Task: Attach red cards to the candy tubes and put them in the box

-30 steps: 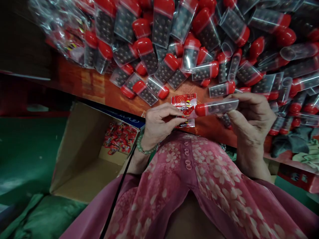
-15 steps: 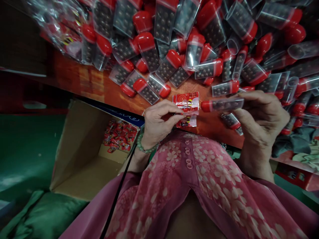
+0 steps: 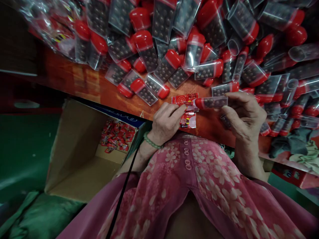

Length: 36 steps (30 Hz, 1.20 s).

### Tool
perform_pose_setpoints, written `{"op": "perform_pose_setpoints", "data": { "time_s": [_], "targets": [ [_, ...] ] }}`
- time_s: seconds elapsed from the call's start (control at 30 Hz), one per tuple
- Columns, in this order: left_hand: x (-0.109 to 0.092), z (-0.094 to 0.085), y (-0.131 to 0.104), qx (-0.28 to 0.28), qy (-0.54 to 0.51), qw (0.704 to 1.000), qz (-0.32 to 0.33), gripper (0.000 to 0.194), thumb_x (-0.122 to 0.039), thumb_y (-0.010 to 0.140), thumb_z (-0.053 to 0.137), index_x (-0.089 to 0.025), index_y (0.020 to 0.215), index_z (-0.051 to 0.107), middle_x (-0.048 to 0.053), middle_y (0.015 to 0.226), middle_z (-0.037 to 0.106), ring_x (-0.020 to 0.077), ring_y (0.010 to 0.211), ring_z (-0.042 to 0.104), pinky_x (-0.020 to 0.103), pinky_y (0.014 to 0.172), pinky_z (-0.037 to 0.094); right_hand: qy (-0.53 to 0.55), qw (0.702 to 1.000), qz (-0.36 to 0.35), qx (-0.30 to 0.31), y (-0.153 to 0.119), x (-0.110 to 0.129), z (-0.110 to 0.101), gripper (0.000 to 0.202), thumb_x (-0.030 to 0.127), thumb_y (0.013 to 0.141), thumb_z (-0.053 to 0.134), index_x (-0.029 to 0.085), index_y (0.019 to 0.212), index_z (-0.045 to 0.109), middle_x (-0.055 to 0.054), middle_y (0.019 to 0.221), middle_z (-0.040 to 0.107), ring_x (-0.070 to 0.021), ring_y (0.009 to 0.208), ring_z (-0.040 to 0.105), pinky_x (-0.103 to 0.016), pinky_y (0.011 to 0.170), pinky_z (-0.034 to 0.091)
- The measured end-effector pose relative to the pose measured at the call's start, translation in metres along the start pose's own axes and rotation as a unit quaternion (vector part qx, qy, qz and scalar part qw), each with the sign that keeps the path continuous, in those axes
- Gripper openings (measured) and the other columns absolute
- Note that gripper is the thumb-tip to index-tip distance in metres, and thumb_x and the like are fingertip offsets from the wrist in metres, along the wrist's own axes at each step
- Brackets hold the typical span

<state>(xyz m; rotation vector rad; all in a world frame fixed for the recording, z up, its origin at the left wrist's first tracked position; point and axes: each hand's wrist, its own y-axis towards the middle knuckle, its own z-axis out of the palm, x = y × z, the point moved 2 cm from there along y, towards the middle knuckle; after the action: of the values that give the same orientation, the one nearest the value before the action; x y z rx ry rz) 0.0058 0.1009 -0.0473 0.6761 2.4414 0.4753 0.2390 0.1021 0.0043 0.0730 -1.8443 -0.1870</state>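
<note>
Between the thumb and fingers of my right hand [image 3: 245, 116] is a clear plastic tube with a red cap [image 3: 214, 102], dark balls showing inside. It lies nearly level, its capped end pointing left and entering or overlapping a red printed packet [image 3: 183, 98]. My left hand [image 3: 165, 122] is closed at that packet's left side, fingertips pinching its edge; part of the packet is hidden behind the fingers. Just below, a second red packet [image 3: 188, 120] rests near the table's front edge. A green bead bracelet [image 3: 151, 142] circles the left wrist.
A big heap of similar red-capped tubes [image 3: 164, 68] covers the back of the reddish wooden table [image 3: 82, 78]. At the back left is a clear plastic bag [image 3: 56, 28] with red packets. Below left, an open cardboard box [image 3: 74, 159] holds filled red packets [image 3: 117, 136]. Cloths [image 3: 286, 142] lie at right.
The right hand has moved left, bringing the tube's red cap from beside the packet to its opening. My left hand has turned, its fingers now further over the packet.
</note>
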Motion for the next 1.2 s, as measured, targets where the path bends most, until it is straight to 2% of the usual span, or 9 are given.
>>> {"op": "perform_pose_setpoints", "data": {
  "time_s": [0.13,0.23,0.3,0.43,0.57,0.67,0.83,1.0,1.2],
  "targets": [
    [-0.005,-0.006,0.006,0.033,-0.003,0.999,-0.010,0.025,-0.016,0.101,0.053,-0.015,0.113,0.076,0.007,0.090,0.074,0.0177,0.080,0.063,0.031,0.074,0.053,-0.001,1.000,0.009,0.000,-0.001,-0.004,-0.001,0.034,0.019,0.092,0.076,0.030,0.124,0.075,-0.003,0.101,0.077,-0.0154,0.076,0.078,-0.029,0.070,0.065],
    [-0.008,-0.011,0.012,0.038,-0.029,0.999,-0.026,0.021,-0.016,0.100,0.054,-0.013,0.104,0.075,0.008,0.090,0.074,0.0182,0.081,0.064,0.032,0.074,0.052,-0.028,1.000,0.013,-0.005,-0.002,-0.005,-0.002,0.032,0.023,0.092,0.077,0.031,0.123,0.075,-0.004,0.102,0.078,-0.0149,0.075,0.077,-0.028,0.067,0.063],
    [-0.009,-0.014,0.014,0.019,-0.075,0.996,-0.040,0.016,-0.016,0.099,0.058,-0.016,0.097,0.075,0.005,0.088,0.075,0.0165,0.080,0.065,0.030,0.074,0.052,-0.037,0.999,0.014,-0.007,-0.002,-0.005,-0.003,0.031,0.024,0.092,0.077,0.030,0.123,0.075,-0.004,0.102,0.078,-0.0144,0.075,0.077,-0.027,0.065,0.062],
    [-0.003,-0.021,0.017,-0.028,-0.201,0.973,-0.110,0.005,-0.016,0.093,0.071,-0.019,0.090,0.075,0.000,0.085,0.077,0.0124,0.078,0.068,0.026,0.072,0.054,-0.039,0.999,0.009,-0.010,-0.001,0.000,-0.002,0.030,0.025,0.092,0.077,0.029,0.121,0.075,-0.003,0.100,0.077,-0.0145,0.075,0.076,-0.027,0.064,0.064],
    [0.004,-0.026,0.020,-0.014,-0.258,0.950,-0.176,0.003,-0.020,0.088,0.079,-0.021,0.087,0.076,-0.002,0.083,0.077,0.0120,0.075,0.069,0.026,0.071,0.056,0.005,1.000,-0.010,-0.024,0.002,0.010,-0.002,0.034,0.020,0.090,0.079,0.031,0.122,0.076,-0.001,0.097,0.076,-0.0136,0.075,0.075,-0.028,0.068,0.065],
    [0.006,-0.030,0.024,-0.004,-0.288,0.941,-0.178,0.005,-0.021,0.086,0.082,-0.020,0.087,0.077,-0.002,0.083,0.078,0.0112,0.075,0.069,0.025,0.071,0.056,0.036,0.999,-0.019,-0.023,0.005,0.018,0.002,0.037,0.017,0.089,0.079,0.031,0.123,0.076,-0.001,0.101,0.076,-0.0143,0.077,0.075,-0.029,0.069,0.065],
    [0.006,-0.035,0.029,-0.004,-0.328,0.932,-0.155,0.008,-0.023,0.086,0.084,-0.020,0.088,0.077,-0.001,0.083,0.078,0.0103,0.076,0.070,0.023,0.071,0.056,0.058,0.997,-0.038,0.011,0.010,0.025,0.010,0.039,0.014,0.091,0.076,0.031,0.125,0.076,0.001,0.105,0.077,-0.0130,0.087,0.074,-0.027,0.077,0.063],
    [0.010,-0.036,0.029,0.002,-0.334,0.930,-0.151,0.010,-0.028,0.086,0.084,-0.020,0.087,0.078,0.000,0.083,0.078,0.0109,0.076,0.070,0.023,0.072,0.056,-0.019,0.994,-0.089,0.051,0.016,0.027,0.004,0.042,0.009,0.089,0.076,0.028,0.125,0.077,0.000,0.107,0.080,-0.0138,0.098,0.073,-0.028,0.087,0.058],
    [0.017,-0.037,0.028,0.032,-0.342,0.924,-0.167,0.015,-0.033,0.087,0.083,-0.020,0.086,0.078,0.001,0.082,0.078,0.0112,0.073,0.069,0.023,0.068,0.055,-0.062,0.980,-0.088,0.166,0.027,0.038,-0.003,0.041,0.011,0.090,0.076,0.030,0.126,0.077,-0.002,0.108,0.082,-0.0174,0.096,0.076,-0.032,0.086,0.061]
  ]
}}
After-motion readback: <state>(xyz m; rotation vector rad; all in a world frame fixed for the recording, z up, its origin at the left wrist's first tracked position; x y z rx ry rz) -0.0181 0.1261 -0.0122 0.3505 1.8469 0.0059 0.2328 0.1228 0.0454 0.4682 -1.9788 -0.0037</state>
